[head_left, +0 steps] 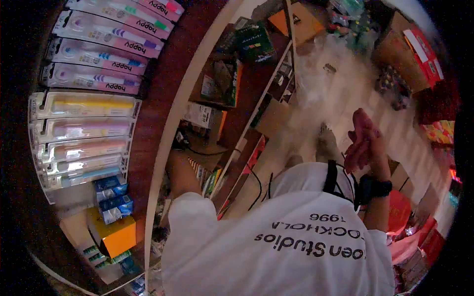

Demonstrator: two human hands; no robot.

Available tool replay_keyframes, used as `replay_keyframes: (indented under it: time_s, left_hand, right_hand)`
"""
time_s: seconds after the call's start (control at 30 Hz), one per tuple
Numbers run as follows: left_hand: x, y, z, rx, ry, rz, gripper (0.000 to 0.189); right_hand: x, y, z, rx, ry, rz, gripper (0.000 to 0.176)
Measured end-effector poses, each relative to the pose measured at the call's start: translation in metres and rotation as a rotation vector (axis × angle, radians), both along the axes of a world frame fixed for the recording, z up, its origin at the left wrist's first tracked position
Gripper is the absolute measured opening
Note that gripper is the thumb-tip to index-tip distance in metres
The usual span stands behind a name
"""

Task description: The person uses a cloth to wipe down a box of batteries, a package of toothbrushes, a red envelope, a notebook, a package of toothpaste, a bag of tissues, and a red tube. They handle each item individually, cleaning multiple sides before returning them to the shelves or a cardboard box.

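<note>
A crumpled dark-pink cloth is gripped in my right hand, out in front of my body at the right; folds of it cover most of the fingers. A dark watch sits on that wrist. My left forearm reaches forward beside the shelving, and the hand itself is hidden past the pale shelf edge. Close to that arm are a black cable and a row of thin striped items. Packaged toothbrushes stand in a row on the shelf at left.
Small blue boxes and an orange box lie below the toothbrushes. Cartons fill the lower shelf. On the floor stand a cardboard box and bagged goods. Red packages are beside me at right.
</note>
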State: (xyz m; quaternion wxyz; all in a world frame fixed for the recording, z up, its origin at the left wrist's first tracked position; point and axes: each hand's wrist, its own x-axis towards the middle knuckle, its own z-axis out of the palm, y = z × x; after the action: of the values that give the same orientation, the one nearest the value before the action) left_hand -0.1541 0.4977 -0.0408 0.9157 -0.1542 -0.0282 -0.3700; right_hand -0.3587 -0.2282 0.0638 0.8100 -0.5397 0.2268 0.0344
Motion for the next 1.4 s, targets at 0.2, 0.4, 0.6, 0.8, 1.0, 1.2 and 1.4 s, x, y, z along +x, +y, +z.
replay_keyframes:
  time_s: [0.2, 0.4, 0.6, 0.8, 1.0, 1.2, 1.4]
  left_hand:
    - [0.008, 0.023, -0.022, 0.027, -0.071, -0.309, 0.073]
    - [-0.052, -0.048, 0.026, 1.408, -0.122, 0.835, 0.072]
    - [-0.133, -0.064, 0.052, 1.625, -0.097, 0.982, 0.069]
    - [-0.170, -0.073, 0.052, 1.600, -0.053, 1.036, 0.067]
    - [-0.163, -0.091, 0.040, 1.537, -0.039, 1.049, 0.064]
    - [-0.139, -0.082, 0.043, 1.496, -0.070, 1.032, 0.061]
    - [-0.108, -0.071, 0.048, 1.476, -0.107, 0.993, 0.058]
  right_hand:
    - [-0.025, 0.003, -0.021, 0.026, 0.032, -0.136, 0.035]
    - [-0.033, 0.006, -0.025, -0.027, 0.073, -0.125, 0.035]
    - [-0.013, 0.019, 0.019, 0.033, 0.016, -0.160, 0.036]
    - [0.016, 0.027, 0.015, 0.042, 0.009, -0.086, 0.036]
    - [0.037, 0.051, 0.000, -0.026, -0.055, 0.044, 0.033]
    - [0.033, 0.059, 0.015, -0.053, -0.045, 0.041, 0.033]
    - [0.007, 0.018, -0.030, -0.114, 0.017, -0.078, 0.033]
